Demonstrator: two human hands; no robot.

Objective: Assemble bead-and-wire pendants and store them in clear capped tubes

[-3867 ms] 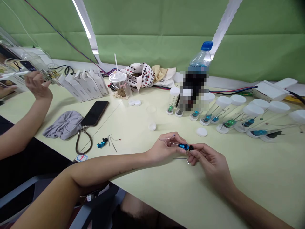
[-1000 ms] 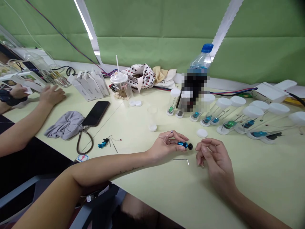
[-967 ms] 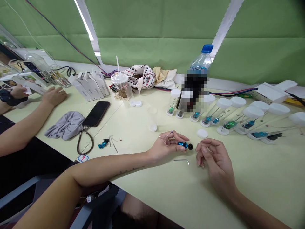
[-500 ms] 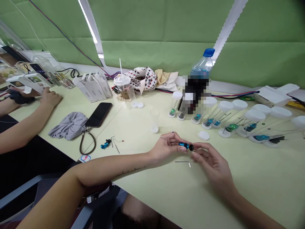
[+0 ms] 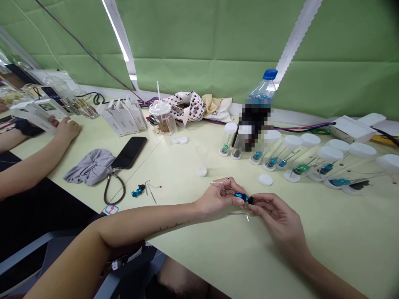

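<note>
My left hand (image 5: 216, 200) pinches a small blue metal cylinder with black ends (image 5: 239, 195) between thumb and fingers. A thin metal rod (image 5: 220, 183) also sticks out from among these fingers. At the cylinder's right tip, my right hand (image 5: 282, 218) has thumb and fingertips closed on the black round end (image 5: 251, 200). On the table just below the hands lies an L-shaped hex key (image 5: 239, 214). Farther left, a similar blue and black part (image 5: 137, 191) rests beside thin bent metal keys (image 5: 151, 192).
Clear tubes with white caps (image 5: 301, 160) holding blue or green parts stand at the right. A clear tube (image 5: 202, 160) and a loose white cap (image 5: 265, 180) are nearer. Phone (image 5: 130, 152), grey cloth (image 5: 90, 166), drink cup (image 5: 162, 116) and bottle (image 5: 262, 95) stand around. Another person's hand (image 5: 67, 128) is far left.
My right thumb and fingers have shifted slightly around the black end. The cylinder has tilted a little, its right end lower. The other person's hand at far left has moved slightly.
</note>
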